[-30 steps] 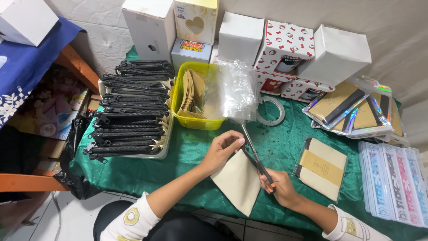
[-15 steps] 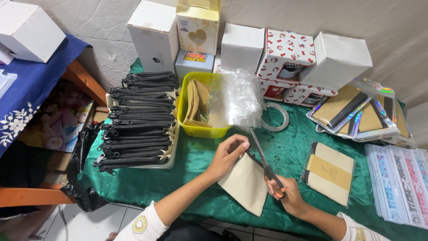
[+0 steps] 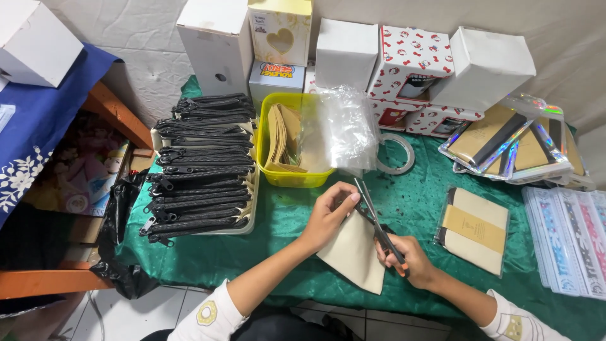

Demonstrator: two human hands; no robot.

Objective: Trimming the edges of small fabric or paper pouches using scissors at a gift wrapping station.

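1. Green cloth (image 3: 297,221) covers our table, which stands against a pale wall lined with white and patterned boxes (image 3: 410,60).
2. We hold a beige paper piece (image 3: 355,256) flat on the cloth at the near edge of the table, between our two hands.
3. Our left hand (image 3: 328,215) pinches the upper corner of the paper piece, thumb and fingers closed on it.
4. Our right hand (image 3: 407,259) is wrapped around the orange handles of the scissors (image 3: 377,222), holding them firmly.
5. Scissor blades point up and away from us, running along the right edge of the paper piece; we cannot tell how far apart the blades stand.
6. Just behind our left hand sits a yellow tub (image 3: 290,173) with brown paper sheets and a clear plastic bag (image 3: 347,129) in it.
7. Left of the tub lies a tray stacked with black zippers (image 3: 202,167).
8. Near the scissor tips lies a roll of clear tape (image 3: 396,153).
9. Right of our right hand lies a wrapped beige notebook (image 3: 475,230), with shiny wrapped packs (image 3: 511,142) behind it.
10. Blue cloth (image 3: 38,132) hangs at the far left.
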